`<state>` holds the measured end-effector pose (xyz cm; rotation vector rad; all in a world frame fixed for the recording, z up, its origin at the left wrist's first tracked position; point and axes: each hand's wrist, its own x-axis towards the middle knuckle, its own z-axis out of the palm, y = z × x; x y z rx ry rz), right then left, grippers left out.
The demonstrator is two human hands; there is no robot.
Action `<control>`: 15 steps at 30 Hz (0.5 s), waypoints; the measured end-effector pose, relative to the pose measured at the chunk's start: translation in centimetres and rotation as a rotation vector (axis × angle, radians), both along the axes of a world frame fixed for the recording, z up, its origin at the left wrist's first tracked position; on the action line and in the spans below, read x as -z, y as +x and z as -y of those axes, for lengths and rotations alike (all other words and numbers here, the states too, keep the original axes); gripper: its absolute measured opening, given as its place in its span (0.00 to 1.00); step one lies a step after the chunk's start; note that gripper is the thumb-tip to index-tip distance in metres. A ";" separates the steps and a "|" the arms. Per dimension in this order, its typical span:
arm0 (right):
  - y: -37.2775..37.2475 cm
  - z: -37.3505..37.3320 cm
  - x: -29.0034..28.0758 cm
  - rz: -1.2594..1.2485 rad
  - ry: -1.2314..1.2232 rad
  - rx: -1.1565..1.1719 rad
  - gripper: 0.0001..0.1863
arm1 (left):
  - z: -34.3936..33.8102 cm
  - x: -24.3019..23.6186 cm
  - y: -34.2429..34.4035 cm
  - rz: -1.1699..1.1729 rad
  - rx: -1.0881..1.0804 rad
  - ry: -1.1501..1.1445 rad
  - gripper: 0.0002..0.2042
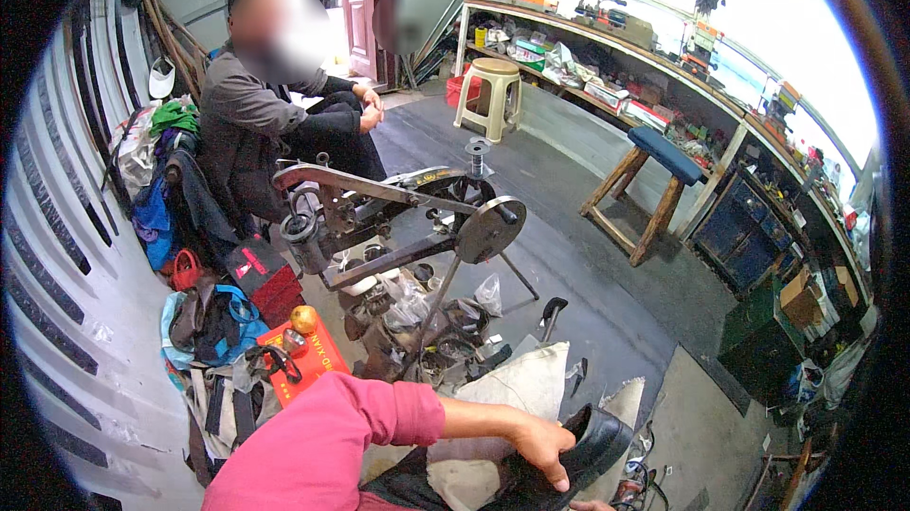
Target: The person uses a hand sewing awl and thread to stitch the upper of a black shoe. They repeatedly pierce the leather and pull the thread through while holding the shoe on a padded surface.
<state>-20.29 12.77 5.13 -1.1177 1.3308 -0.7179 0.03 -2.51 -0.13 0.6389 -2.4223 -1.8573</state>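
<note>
A black leather shoe (599, 443) rests over my lap at the lower right of the head view. My left hand (544, 452) reaches across from a red sleeve and grips the shoe by its opening, thumb and fingers round the edge. Of my right hand (591, 505) only a bit shows at the bottom edge, under the shoe; its fingers are mostly cut off. Pale, worn cloth (521, 380) spreads over my legs beneath the shoe.
A hand-cranked shoe-stitching machine (398, 191) stands ahead, with scraps and tools heaped below. Beyond it sits another person (248, 122), hands together. A red box (308, 359) lies left. A blue-topped stool (666, 153), plastic stool (493, 84) and cluttered workbench (607, 32) stand right.
</note>
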 end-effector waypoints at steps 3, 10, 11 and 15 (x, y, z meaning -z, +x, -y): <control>-0.1 0.1 -0.1 -0.004 0.061 0.009 0.08 | -0.2 -0.6 0.2 -0.005 0.031 0.068 0.27; 0.6 -0.4 0.5 0.026 0.005 0.019 0.06 | -1.6 -0.8 1.5 -0.015 -0.009 0.208 0.25; 0.9 -0.6 0.8 0.044 0.002 0.063 0.06 | -1.7 -0.8 1.7 -0.016 -0.014 0.210 0.25; 1.6 -1.7 1.6 0.070 0.011 0.152 0.06 | -2.1 -0.7 1.5 -0.062 -0.019 0.173 0.24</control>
